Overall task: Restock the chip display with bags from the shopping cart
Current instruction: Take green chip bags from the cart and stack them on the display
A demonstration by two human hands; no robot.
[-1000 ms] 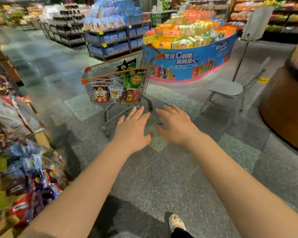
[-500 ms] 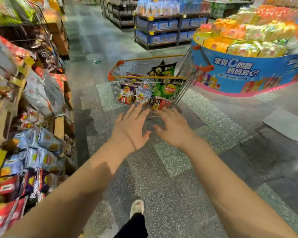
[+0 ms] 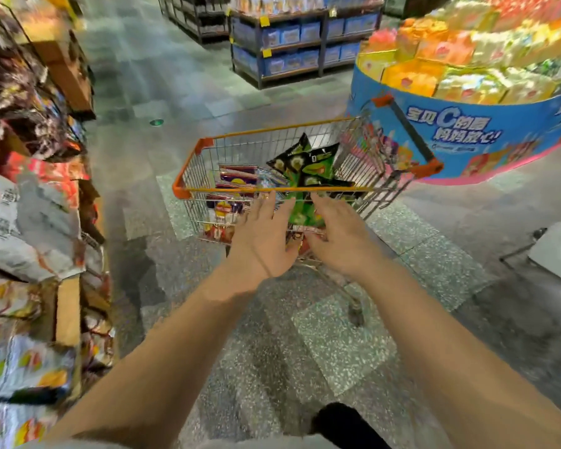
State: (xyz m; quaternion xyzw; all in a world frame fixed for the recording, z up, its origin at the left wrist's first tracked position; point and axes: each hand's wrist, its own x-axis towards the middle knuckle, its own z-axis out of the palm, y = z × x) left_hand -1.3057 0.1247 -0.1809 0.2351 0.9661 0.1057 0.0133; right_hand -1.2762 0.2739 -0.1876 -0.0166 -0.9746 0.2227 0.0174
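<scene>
Both arms reach toward the orange-rimmed wire shopping cart (image 3: 272, 189) at twelve o'clock, so the step in hand looks like fetching the next bag. The left hand (image 3: 259, 241) and right hand (image 3: 340, 238) are spread, fingers straight, side by side and holding nothing, just short of the cart's near rim. Inside lie green-and-black chip bags (image 3: 308, 170), about three, and red and purple bags (image 3: 237, 183), too jumbled to count. The crowded chip display shelf (image 3: 30, 222) stands at nine o'clock. Next, the hands must go over the rim and close on one bag.
</scene>
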